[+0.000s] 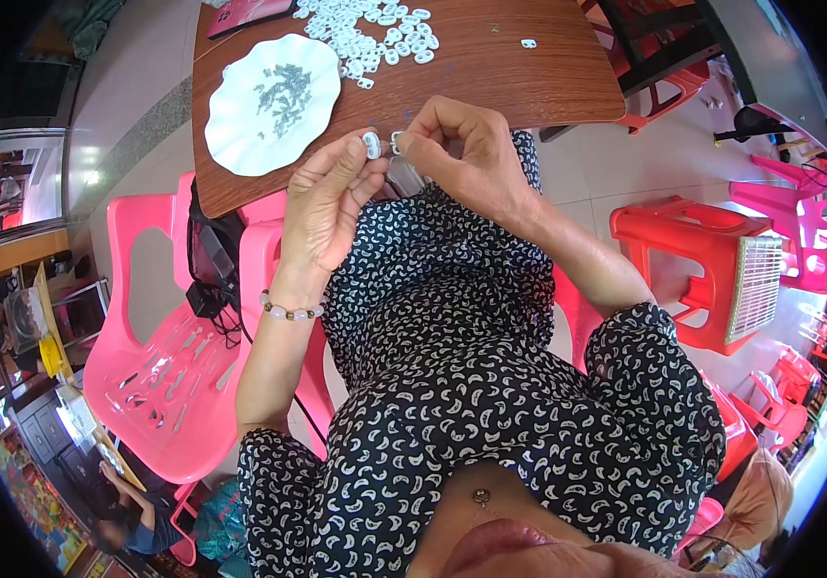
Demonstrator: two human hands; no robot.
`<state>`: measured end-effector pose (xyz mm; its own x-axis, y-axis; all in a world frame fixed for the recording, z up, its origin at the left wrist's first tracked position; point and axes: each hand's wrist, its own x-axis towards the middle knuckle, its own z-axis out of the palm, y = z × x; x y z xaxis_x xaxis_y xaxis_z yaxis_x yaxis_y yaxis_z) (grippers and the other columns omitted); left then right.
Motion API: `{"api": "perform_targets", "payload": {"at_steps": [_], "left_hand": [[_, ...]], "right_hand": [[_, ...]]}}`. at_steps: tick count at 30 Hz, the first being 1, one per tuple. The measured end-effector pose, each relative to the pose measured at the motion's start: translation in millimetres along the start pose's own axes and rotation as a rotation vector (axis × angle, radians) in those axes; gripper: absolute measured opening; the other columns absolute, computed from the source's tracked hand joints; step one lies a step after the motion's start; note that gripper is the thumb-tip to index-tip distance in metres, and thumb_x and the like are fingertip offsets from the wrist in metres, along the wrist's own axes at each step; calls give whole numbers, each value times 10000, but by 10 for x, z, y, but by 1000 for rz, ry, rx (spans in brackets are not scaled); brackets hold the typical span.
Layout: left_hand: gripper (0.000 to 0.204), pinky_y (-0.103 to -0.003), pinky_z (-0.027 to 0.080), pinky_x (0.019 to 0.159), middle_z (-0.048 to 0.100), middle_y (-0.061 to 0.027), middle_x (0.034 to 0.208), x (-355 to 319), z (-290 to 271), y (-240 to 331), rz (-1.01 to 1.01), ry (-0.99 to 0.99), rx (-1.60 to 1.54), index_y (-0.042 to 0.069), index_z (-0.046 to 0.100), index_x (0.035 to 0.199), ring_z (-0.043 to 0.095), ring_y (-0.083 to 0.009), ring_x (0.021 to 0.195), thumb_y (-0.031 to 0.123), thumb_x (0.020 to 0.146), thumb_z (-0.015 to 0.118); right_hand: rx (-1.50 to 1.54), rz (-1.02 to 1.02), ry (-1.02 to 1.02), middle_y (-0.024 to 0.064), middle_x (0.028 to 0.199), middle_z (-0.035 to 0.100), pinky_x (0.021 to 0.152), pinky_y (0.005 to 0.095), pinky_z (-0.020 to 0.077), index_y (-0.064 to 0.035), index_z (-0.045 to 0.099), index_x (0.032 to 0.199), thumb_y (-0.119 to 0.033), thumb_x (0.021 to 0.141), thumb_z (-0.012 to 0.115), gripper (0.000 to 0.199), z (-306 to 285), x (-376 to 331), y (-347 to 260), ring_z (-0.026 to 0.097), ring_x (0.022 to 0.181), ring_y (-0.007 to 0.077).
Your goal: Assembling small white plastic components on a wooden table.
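Above my lap, at the table's near edge, my left hand (329, 197) pinches a small white oval plastic piece (372, 145) with two holes between thumb and fingers. Right beside it, my right hand (471, 159) has thumb and forefinger closed on a second small white piece (396, 143), mostly covered by the fingertips. The two pieces are close together; I cannot tell whether they touch. On the table, a wavy-edged white plate (232, 130) bears many tiny grey pieces (283, 96). Behind it spreads a pile of similar white oval pieces (375, 34).
A lone white piece (528, 43) lies on the brown wooden table (490, 77). A pink flat object (249, 12) rests at its far left corner. Pink chairs (158, 385) stand at left, a red stool (688, 246) at right. Another person (134, 506) is at lower left.
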<state>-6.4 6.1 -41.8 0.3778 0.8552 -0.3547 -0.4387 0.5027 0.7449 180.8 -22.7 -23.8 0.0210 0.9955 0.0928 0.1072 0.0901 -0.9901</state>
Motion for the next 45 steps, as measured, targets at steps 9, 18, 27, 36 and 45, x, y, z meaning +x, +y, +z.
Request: {"api": "perform_targets", "payload": {"at_steps": [9,18,27,36,45], "left_hand": [[253,-225,570,697,697,-114,940,-19,27,-16,77,44,90,-46,642,1089,680,-150,790,119,898,647],[237,-232,571,673,698,-124,911,-57,102,-21,121,36,157,-53,645,1082,679,-149,771,76,884,656],[256,-230,566,668,699,-117,903,-78,-63,98,4,-76,76,-42,660,1056,670,-136,745,152,888,663],[258,-232,553,647,685,-91,816,-125,-58,255,-81,-157,91,-39,678,983,652,-124,698,202,891,666],[258,-222,543,636,679,-79,810,-184,-55,214,-67,-163,94,-26,681,957,653,-121,703,225,901,659]], "right_hand": [[-90,-37,11,70,641,647,526,240,495,27,607,762,-146,826,666,194,21,6,37,616,582,86],[-110,-75,6,78,650,648,535,253,501,28,618,768,-141,816,674,184,56,-2,72,618,582,100],[20,-19,-204,-30,688,607,532,194,366,-49,627,794,-196,858,704,178,47,4,61,466,599,21],[85,-178,-159,-6,877,615,636,205,415,-55,635,1032,-193,798,775,305,81,-1,100,511,729,43],[-155,-474,-264,83,1132,633,798,346,496,-96,587,1267,-120,816,708,468,105,46,156,549,1009,233]]}}
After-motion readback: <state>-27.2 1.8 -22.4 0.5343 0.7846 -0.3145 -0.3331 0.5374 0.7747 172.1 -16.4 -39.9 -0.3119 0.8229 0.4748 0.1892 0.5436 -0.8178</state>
